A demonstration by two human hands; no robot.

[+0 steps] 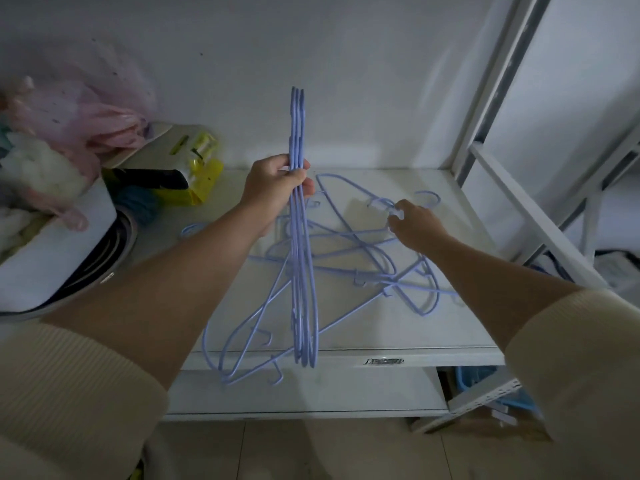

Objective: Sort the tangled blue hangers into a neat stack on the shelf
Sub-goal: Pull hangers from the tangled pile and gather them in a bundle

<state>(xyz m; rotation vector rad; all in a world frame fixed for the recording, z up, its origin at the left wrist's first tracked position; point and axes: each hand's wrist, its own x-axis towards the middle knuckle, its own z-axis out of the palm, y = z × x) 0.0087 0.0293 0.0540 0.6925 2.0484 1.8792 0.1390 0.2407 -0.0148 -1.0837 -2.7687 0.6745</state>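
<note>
white shelf (433, 327), messy pile (346, 258). my left hand (277, 188) grips the sorted bunch (300, 237); right hand (414, 225) pinches one hook (382, 203). i'd lift slowly, wiggling free.

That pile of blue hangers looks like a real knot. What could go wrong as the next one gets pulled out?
The right hand grips a hook in the tangled pile of thin blue wire hangers; pulling may drag the others along. Some loops already overhang the white shelf's front edge and could fall. The left hand holds an upright bundle of gathered blue hangers that might snag.
</note>
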